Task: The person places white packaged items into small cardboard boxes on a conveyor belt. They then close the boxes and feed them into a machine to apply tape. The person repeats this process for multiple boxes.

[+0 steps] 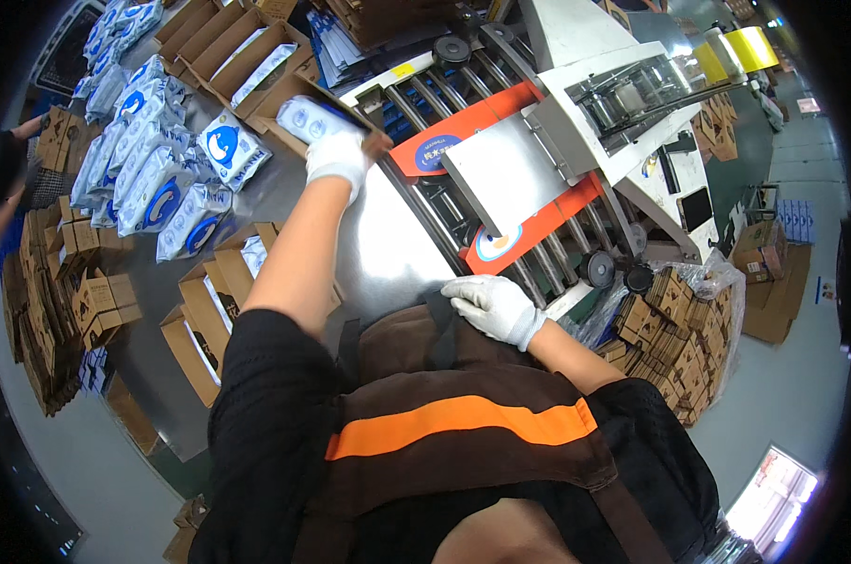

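My left hand (337, 164), in a white glove, is at the near end of an open cardboard box (355, 111). It appears to grip that end, though its fingertips are partly hidden. Inside this box lies a white and blue soft pack (312, 119), like a pack of wipes. My right hand (491, 305), gloved too, rests at the near edge of the metal table (383, 249) with its fingers stretched out, holding nothing. Just beyond it stands a carton-sealing machine (529, 174) with steel rollers and orange-red side guides.
Many soft packs (153, 160) are heaped at the left. Open cardboard boxes (195, 334) holding packs stand near my left arm, with more boxes (214, 42) behind. Flattened cartons (674, 329) are stacked at the right. Another person (2, 164) is at the far left.
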`<state>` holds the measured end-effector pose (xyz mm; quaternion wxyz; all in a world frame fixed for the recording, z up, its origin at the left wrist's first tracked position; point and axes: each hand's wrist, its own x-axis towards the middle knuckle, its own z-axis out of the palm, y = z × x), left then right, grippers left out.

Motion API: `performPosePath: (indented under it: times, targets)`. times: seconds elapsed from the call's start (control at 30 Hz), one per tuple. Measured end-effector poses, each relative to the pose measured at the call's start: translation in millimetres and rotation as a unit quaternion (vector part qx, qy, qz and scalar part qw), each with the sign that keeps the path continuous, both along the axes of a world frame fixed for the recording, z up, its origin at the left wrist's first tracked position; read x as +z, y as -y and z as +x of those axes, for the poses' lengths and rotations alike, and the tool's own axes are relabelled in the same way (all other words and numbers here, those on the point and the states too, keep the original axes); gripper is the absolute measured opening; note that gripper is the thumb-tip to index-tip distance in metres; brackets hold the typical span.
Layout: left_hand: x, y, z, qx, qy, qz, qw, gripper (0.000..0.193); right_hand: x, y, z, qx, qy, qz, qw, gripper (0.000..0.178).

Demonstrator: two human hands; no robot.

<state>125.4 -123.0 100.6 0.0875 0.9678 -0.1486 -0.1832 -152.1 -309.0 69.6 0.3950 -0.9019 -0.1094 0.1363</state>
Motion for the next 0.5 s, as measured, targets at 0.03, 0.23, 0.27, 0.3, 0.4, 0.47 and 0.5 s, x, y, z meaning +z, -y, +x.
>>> performPosePath:
  times: [0.03, 0.23, 0.27, 0.3, 0.4, 0.47, 0.5]
  targets:
    - [-20.0, -15.3, -4.7, -0.006, 0.000, 0.000, 1.000, 0.029, -0.9, -0.6, 3.9, -0.006, 0.006, 0.007, 1.000, 0.024]
    - [-1.1, -105.2, -73.0, -0.117, -0.089, 0.100, 0.984, 0.024, 5.0, -9.9, 46.3, -0.147, -0.081, 0.116, 0.979, 0.027]
    - [2.8, -117.0, -88.9, -0.131, -0.114, 0.129, 0.976, 0.022, 14.4, -14.0, 56.5, -0.170, -0.136, 0.124, 0.968, 0.028]
    - [-4.7, -126.6, -105.8, -0.166, -0.084, 0.156, 0.970, 0.019, -4.1, -12.6, 63.2, -0.130, -0.071, 0.093, 0.985, 0.035]
    - [-22.4, -135.2, -157.9, -0.294, -0.041, 0.169, 0.940, 0.020, -17.3, -37.3, 77.0, -0.144, 0.021, 0.108, 0.983, 0.053]
    - [-16.7, -130.6, -189.9, -0.205, -0.051, 0.078, 0.974, 0.024, -17.0, -59.8, 80.1, -0.166, 0.164, 0.057, 0.971, 0.068]
    - [-6.3, -124.7, -190.4, -0.266, -0.036, 0.108, 0.957, 0.023, -12.7, -67.6, 80.6, -0.171, 0.163, 0.081, 0.968, 0.074]
